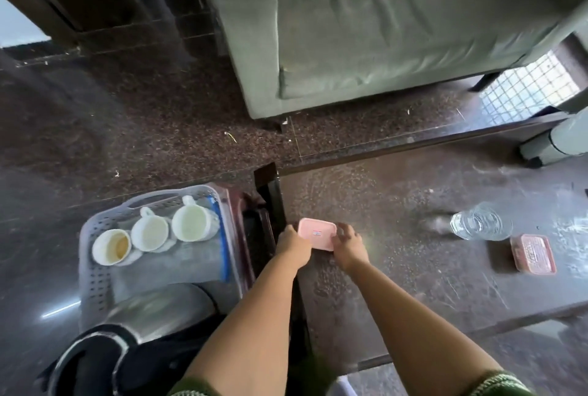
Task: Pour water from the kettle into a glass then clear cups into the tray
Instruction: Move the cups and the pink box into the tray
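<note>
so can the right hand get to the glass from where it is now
Probably yes. The right hand holds the pink box with the left hand, so it must let go first. The table between it and the glass looks bare.

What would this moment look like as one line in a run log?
left hand + right hand: hold pink box at table edge | tray: three cups | glass: on table

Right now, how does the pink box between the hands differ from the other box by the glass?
The pink box is pale pink and plain-lidded; the red box is darker, brownish red. Both hands touch the pink box at the table's left end; the red box lies untouched beside the glass. Both are small, rectangular and lie flat.
</note>
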A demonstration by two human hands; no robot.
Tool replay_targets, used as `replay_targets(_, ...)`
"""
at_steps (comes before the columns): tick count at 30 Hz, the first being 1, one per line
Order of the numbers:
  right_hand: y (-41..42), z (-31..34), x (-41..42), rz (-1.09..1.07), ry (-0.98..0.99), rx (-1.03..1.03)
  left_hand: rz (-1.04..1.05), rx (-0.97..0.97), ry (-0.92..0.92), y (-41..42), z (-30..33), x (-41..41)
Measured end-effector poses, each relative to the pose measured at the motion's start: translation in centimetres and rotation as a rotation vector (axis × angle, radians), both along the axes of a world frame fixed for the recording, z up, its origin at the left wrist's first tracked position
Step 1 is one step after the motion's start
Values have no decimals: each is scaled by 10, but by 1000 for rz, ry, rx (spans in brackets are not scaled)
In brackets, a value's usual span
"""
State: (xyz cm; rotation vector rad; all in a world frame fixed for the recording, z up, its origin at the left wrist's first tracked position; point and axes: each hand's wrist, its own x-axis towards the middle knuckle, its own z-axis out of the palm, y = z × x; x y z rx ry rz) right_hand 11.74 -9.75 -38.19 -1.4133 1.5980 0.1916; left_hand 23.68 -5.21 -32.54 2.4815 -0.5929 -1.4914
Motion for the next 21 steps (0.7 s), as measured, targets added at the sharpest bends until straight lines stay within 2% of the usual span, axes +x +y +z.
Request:
replay_targets(3,3,-12,-1,-59,-80,36,145,-49,19,6,-27,-12)
replay_targets(7,5,8,3,-212,-220,17,364,-174,-20,9,-11,-13)
replay_targets(9,7,37,17,-282,-291,-36,350,-270,-75,7,14,-4)
replay_targets(13,17,99,62,-328,-433,-190,155,-354,-344,14,78,37)
replay_targets(18,43,176,136,-153,-619,-330,-60,-251,-617,59,182,131)
replay_targets(20,59,196,165,8,-681,-341,-3,-265,-590,96,210,176)
replay_targets(21,69,200,180,104,-684,-318,94,-299,-488,117,216,196)
